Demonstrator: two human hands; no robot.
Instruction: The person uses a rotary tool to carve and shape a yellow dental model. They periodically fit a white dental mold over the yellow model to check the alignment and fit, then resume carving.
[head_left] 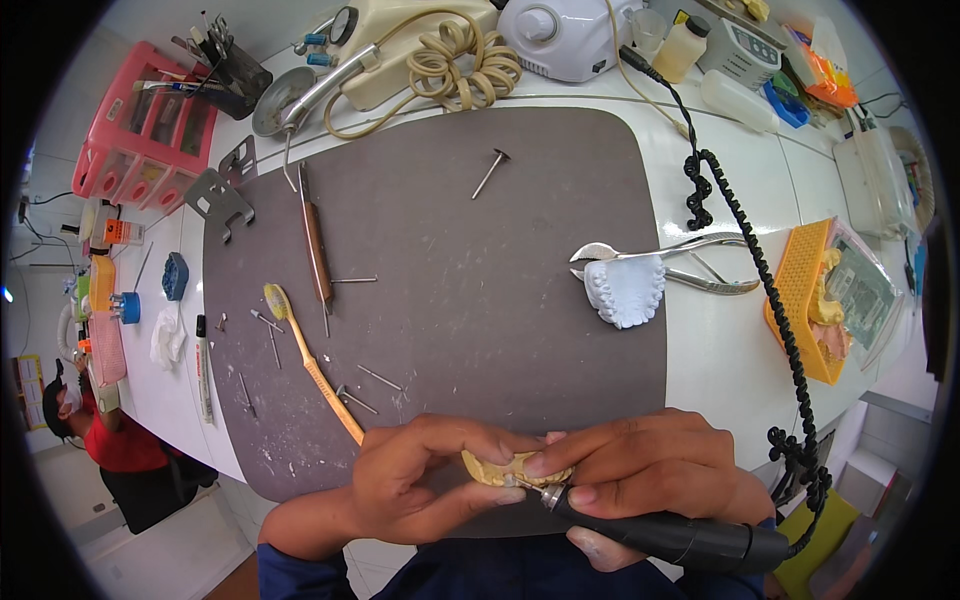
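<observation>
My left hand point(425, 475) is closed on a yellowish dental cast point(490, 468), pinching it between thumb and fingers near the mat's front edge. My right hand point(650, 460) grips a black rotary handpiece point(670, 537), its metal nose pointing left. The bur at its tip reaches the cast's lower edge by my left thumb; whether it touches cannot be made out. Fingers of my right hand also rest on the cast. From the handpiece's rear a black coiled cord point(765, 270) runs up the right side.
On the grey mat point(480, 300) lie a white dental cast point(625, 290) against metal pliers point(715, 265), a toothbrush point(315, 365), a wooden-handled knife point(314, 240) and several loose burs. A yellow basket point(800, 300) stands right, pink drawers point(145, 130) left. Another person point(125, 440) sits far left.
</observation>
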